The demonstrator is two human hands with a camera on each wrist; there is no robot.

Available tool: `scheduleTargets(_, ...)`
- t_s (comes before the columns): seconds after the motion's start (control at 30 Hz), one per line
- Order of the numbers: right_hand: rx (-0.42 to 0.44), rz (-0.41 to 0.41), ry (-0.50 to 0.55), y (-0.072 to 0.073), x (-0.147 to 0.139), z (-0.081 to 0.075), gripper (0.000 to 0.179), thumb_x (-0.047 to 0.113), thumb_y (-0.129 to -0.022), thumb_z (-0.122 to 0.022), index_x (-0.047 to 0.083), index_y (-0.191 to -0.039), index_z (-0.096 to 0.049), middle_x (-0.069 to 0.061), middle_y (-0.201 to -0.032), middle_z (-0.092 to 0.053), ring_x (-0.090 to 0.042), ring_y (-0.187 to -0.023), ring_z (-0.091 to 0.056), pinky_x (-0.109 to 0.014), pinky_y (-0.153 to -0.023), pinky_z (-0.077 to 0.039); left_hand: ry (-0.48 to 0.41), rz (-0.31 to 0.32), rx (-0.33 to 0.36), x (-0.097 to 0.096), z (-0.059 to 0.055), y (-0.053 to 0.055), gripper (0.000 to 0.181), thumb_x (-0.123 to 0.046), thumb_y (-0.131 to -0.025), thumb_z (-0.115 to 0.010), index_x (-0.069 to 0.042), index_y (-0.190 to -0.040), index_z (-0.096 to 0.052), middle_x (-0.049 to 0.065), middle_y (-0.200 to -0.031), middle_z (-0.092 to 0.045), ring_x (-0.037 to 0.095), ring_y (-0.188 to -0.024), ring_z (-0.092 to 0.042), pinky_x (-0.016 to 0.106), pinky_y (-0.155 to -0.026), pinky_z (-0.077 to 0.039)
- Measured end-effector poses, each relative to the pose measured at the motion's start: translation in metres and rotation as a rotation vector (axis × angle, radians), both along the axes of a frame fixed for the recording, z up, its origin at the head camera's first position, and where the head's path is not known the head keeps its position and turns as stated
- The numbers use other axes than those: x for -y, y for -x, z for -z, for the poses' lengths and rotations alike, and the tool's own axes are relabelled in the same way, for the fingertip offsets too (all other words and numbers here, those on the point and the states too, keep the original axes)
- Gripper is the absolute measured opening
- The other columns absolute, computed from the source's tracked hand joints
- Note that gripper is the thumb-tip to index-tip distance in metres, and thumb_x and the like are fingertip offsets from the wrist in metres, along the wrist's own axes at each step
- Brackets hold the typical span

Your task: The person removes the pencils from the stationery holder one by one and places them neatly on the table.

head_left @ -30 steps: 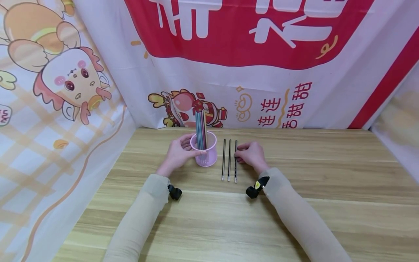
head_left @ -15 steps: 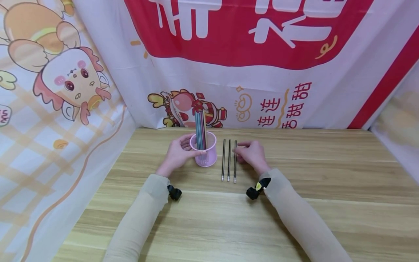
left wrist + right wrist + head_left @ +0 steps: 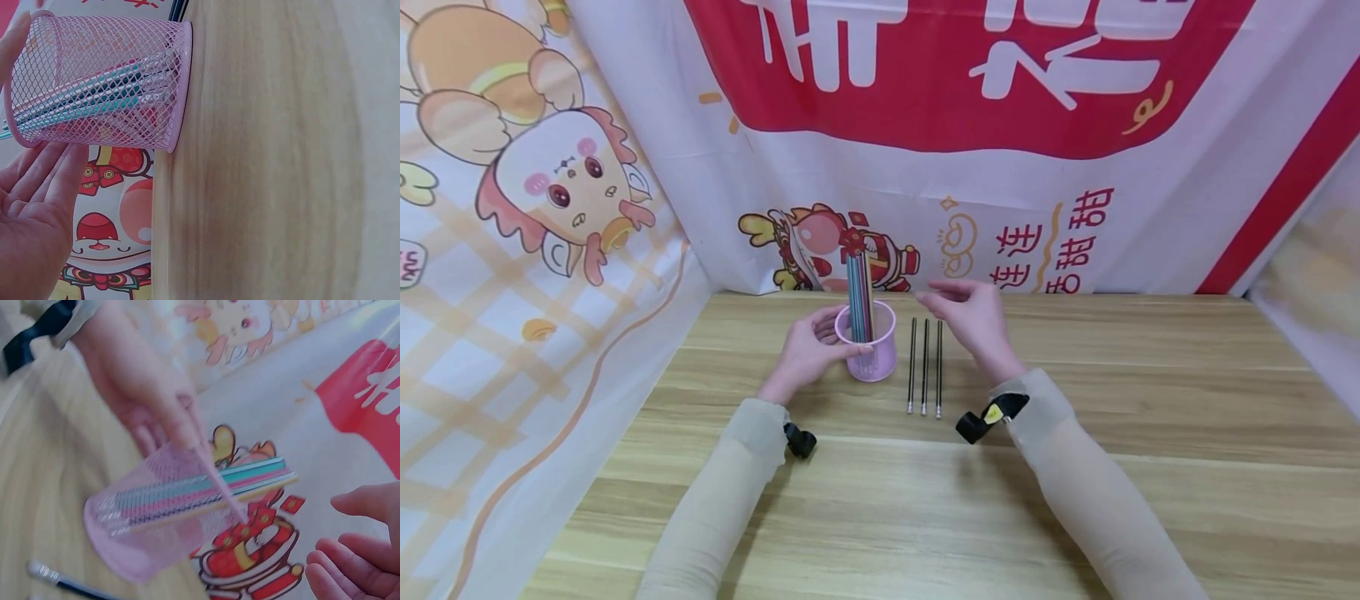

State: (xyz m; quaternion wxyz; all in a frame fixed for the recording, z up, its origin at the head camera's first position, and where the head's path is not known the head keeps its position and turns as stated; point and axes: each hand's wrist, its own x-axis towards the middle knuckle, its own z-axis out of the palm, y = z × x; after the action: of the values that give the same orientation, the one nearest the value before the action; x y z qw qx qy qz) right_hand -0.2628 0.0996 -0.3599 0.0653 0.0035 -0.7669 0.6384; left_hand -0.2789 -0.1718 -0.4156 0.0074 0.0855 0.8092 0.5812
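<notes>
A pink mesh pencil cup (image 3: 886,360) stands upright on the table, holding several coloured pencils (image 3: 859,292). My left hand (image 3: 805,354) grips it from the left, thumb across the near side and fingers round the far side; in the left wrist view those fingers (image 3: 59,181) touch the mesh wall (image 3: 94,37). Three black pencils (image 3: 926,367) lie side by side just right of the cup, eraser ends towards me. Above their far ends hovers my right hand (image 3: 973,321), with nothing in it. The right wrist view shows its fingers (image 3: 350,562) apart from the thumb.
The wooden table (image 3: 880,508) ends at a printed cloth backdrop (image 3: 700,192) close behind the cup. Another printed cloth (image 3: 467,317) hangs along the left side. Small black cameras (image 3: 801,442) are strapped to both wrists.
My right hand has left the rightmost black pencil, rising and moving towards the backdrop while its fingers spread. The left hand and the cup stay put.
</notes>
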Motion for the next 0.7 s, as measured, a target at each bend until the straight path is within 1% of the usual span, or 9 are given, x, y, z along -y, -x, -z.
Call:
scheduleTargets(0.17, -0.008, -0.025, 0.056, 0.001, 0.008, -0.009, 0.043, 0.029, -0.084, -0.086, 0.01, -0.121, -0.074, -0.004, -0.111, -0.074, -0.019, -0.098, -0.07, -0.031, -0.087, -0.06, -0.009, 0.003, -0.002, 0.001, 0.001, -0.001, 0.092, -0.032, -0.067, -0.098, -0.009, -0.144, -0.055, 0.008, -0.135, -0.062, 0.02, -0.121, -0.061, 0.027, -0.102, -0.051)
scheduleTargets(0.33, 0.005, -0.069, 0.051, 0.008, 0.018, -0.012, 0.046, 0.032, -0.082, -0.088, 0.016, -0.122, -0.074, -0.004, -0.115, -0.074, -0.016, -0.104, -0.068, -0.031, -0.095, -0.057, -0.022, 0.009, -0.005, 0.002, 0.001, -0.001, 0.091, -0.03, -0.067, -0.098, -0.009, -0.144, -0.054, 0.008, -0.135, -0.062, 0.021, -0.121, -0.061, 0.027, -0.102, -0.051)
scheduleTargets(0.43, 0.005, -0.101, 0.03, 0.015, 0.024, -0.014, 0.051, 0.032, -0.081, -0.089, 0.017, -0.126, -0.071, -0.003, -0.12, -0.072, -0.016, -0.107, -0.067, -0.033, -0.098, -0.055, -0.03, 0.016, -0.012, 0.002, 0.0, -0.001, 0.091, -0.029, -0.067, -0.098, -0.008, -0.144, -0.054, 0.009, -0.136, -0.061, 0.021, -0.122, -0.06, 0.027, -0.102, -0.051)
scheduleTargets(0.53, 0.01, -0.121, -0.011, 0.025, 0.031, -0.013, 0.054, 0.033, -0.08, -0.089, 0.018, -0.128, -0.071, 0.0, -0.122, -0.071, -0.014, -0.11, -0.066, -0.035, -0.1, -0.053, -0.035, 0.02, -0.014, 0.002, 0.0, -0.001, 0.09, -0.028, -0.068, -0.098, -0.008, -0.144, -0.054, 0.01, -0.136, -0.061, 0.022, -0.122, -0.06, 0.029, -0.103, -0.051)
scheduleTargets(0.6, 0.013, -0.127, -0.046, 0.03, 0.035, -0.012, 0.053, 0.033, -0.08, -0.089, 0.018, -0.127, -0.071, 0.001, -0.121, -0.072, -0.014, -0.109, -0.066, -0.036, -0.1, -0.053, -0.036, 0.024, -0.011, 0.002, 0.0, -0.001, 0.09, -0.028, -0.068, -0.098, -0.008, -0.144, -0.054, 0.01, -0.136, -0.061, 0.022, -0.122, -0.06, 0.03, -0.104, -0.051)
scheduleTargets(0.7, 0.011, -0.145, -0.077, 0.039, 0.041, -0.008, 0.048, 0.029, -0.081, -0.089, 0.016, -0.125, -0.072, -0.002, -0.12, -0.072, -0.015, -0.108, -0.066, -0.037, -0.1, -0.053, -0.035, 0.026, -0.006, 0.002, 0.0, -0.001, 0.09, -0.029, -0.068, -0.098, -0.008, -0.144, -0.054, 0.01, -0.137, -0.061, 0.022, -0.123, -0.06, 0.032, -0.105, -0.05)
